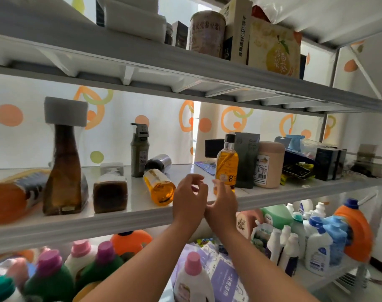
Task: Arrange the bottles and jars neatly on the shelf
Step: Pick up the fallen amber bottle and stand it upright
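Note:
On the middle shelf (129,216) an amber bottle (227,162) with a black cap stands upright. My right hand (223,203) is just in front of its base, fingers apart, holding nothing. My left hand (189,197) hovers beside it, fingers loosely curled and empty. A second amber bottle (159,185) lies on its side left of my left hand. Further left stand a short dark jar (110,194), a tall brown bottle (64,171) with a grey cap and a grey-green pump bottle (140,152). An orange bottle (9,195) lies at the far left.
Right of the upright amber bottle stand a dark box (247,160), a beige jar (269,164) and packets. The top shelf holds a tin (207,33) and boxes. The bottom shelf is crowded with several detergent bottles, among them a big orange one (353,229).

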Demonstrator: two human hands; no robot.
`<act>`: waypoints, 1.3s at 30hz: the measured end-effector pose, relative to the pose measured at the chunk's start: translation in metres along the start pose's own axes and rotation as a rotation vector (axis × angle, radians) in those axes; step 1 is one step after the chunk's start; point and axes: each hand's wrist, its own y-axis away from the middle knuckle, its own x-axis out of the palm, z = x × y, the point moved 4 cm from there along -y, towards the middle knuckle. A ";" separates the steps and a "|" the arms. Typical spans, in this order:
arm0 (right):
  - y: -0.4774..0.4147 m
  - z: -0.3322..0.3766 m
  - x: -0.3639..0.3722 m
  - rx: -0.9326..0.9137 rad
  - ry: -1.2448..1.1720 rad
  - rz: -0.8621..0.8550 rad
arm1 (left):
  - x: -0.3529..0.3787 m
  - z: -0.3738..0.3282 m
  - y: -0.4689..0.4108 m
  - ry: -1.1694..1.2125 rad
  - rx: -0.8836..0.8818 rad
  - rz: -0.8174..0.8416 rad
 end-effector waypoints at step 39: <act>-0.005 0.026 0.020 -0.075 0.063 0.171 | -0.011 0.027 -0.014 -0.506 -0.296 0.244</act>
